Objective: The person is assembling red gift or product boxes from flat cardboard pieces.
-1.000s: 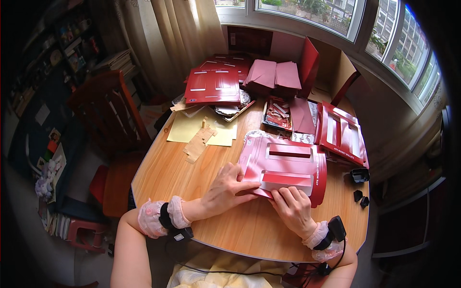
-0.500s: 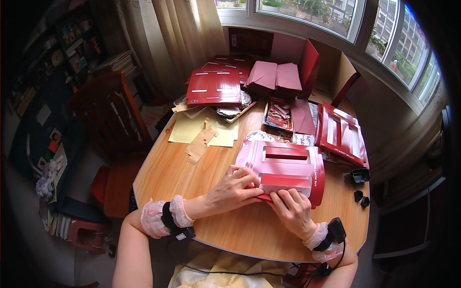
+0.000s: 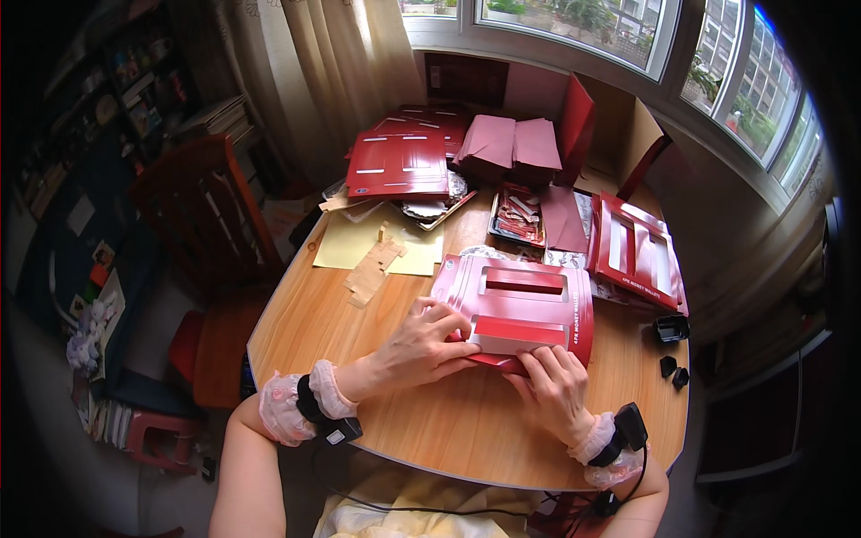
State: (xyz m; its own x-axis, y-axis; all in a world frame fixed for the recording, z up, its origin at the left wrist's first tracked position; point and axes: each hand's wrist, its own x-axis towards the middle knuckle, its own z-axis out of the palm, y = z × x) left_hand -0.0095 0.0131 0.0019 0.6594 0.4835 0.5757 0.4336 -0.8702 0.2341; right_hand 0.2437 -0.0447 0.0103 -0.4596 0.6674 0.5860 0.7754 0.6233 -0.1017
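Pinching red card | grip: left hand, right hand | wooden table | curtain beside window

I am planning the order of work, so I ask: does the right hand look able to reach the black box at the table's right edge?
Probably yes, but only after letting go: the right hand grips the red card. Beyond it, just table seems to lie before the black box.
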